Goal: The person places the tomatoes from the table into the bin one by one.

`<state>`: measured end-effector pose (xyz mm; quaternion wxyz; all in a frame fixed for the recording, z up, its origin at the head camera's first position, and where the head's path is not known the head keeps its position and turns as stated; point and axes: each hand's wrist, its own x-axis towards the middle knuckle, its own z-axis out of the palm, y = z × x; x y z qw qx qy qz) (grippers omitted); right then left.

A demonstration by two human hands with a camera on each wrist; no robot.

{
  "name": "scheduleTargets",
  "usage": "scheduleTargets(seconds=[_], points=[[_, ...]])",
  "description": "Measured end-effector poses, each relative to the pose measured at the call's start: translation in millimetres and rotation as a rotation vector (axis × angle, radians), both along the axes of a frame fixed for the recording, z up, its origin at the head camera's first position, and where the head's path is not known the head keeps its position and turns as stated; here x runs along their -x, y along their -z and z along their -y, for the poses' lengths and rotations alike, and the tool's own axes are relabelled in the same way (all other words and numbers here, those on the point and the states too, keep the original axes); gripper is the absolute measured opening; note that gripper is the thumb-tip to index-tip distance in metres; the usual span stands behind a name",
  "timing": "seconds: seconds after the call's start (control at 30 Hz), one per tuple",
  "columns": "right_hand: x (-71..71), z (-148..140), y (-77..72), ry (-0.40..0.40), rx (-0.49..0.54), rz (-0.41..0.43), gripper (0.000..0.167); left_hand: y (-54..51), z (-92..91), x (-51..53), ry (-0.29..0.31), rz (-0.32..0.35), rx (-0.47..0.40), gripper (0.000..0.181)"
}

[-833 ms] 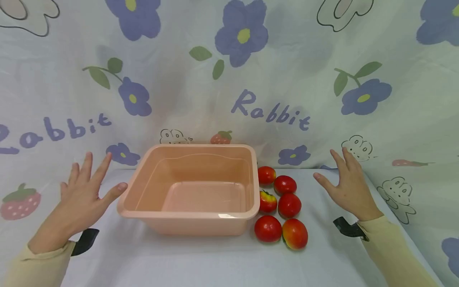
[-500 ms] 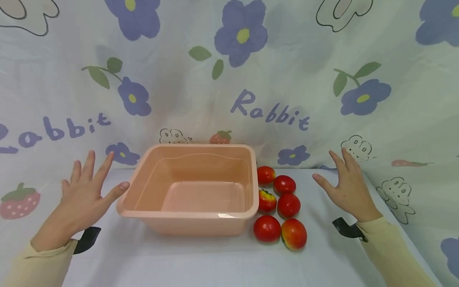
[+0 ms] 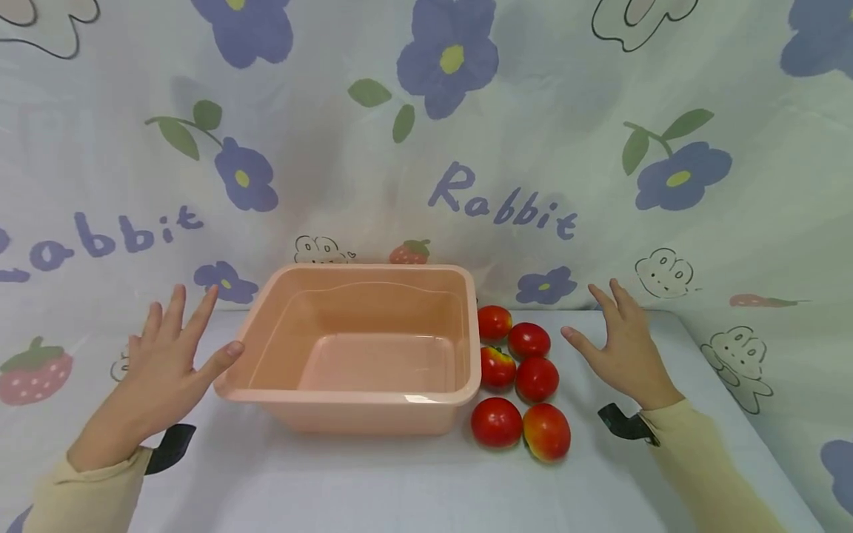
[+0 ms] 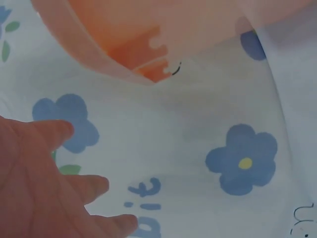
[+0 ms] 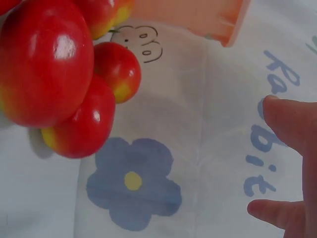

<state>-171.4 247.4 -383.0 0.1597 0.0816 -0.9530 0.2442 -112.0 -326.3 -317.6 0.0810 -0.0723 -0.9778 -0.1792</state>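
Tomatoes [image 3: 537, 380] cluster right of the tub [image 3: 360, 418], seemingly for easy reach; left hand [image 3: 158, 377] and right hand [image 3: 629, 359] flank it, spread, holding nothing.

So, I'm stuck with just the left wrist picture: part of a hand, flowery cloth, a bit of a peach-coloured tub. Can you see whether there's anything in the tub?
Observer: In the head view, nothing lies on the part of the tub floor that is in sight.
Visitor: And is anything standing near it?
Observer: Yes, six red, tomato-like fruits are grouped along its right side.
Visitor: Is the other hand holding one of them?
Observer: No, the right hand is to the right of the fruits, fingers spread, holding nothing.
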Motion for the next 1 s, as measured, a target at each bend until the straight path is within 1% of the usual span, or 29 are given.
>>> scheduleTargets(seconds=[0.1, 0.17, 0.37, 0.47, 0.6, 0.77, 0.87, 1.0], points=[[4.7, 5.9, 4.0, -0.011, 0.006, 0.032, 0.084, 4.6, -1.5, -0.4, 0.017, -0.016, -0.023, 0.083], [8.6, 9.9, 6.4, -0.023, 0.011, 0.072, 0.084, 8.3, -2.4, -1.2, 0.035, -0.022, -0.049, 0.081], [23.5, 19.2, 18.2, -0.086, 0.046, 0.179, 0.086, 15.1, -2.0, -7.6, 0.074, -0.001, -0.175, 0.078], [31.0, 20.9, 25.7, -0.116, 0.059, 0.198, 0.085, 17.7, -2.9, -9.2, 0.1, -0.024, -0.233, 0.077], [41.5, 23.6, 35.7, -0.148, 0.066, 0.226, 0.084, 22.5, -7.7, -9.8, 0.131, -0.078, -0.305, 0.076], [52.4, 27.2, 49.0, -0.164, 0.057, 0.289, 0.084, 30.8, -15.0, -13.0, 0.122, -0.09, -0.352, 0.073], [55.9, 27.9, 54.8, -0.171, 0.077, 0.323, 0.083, 34.5, -18.6, -13.8, 0.115, -0.103, -0.358, 0.071], [58.2, 27.6, 59.4, -0.177, 0.103, 0.356, 0.082, 38.0, -22.8, -15.1, 0.089, -0.105, -0.373, 0.071]])
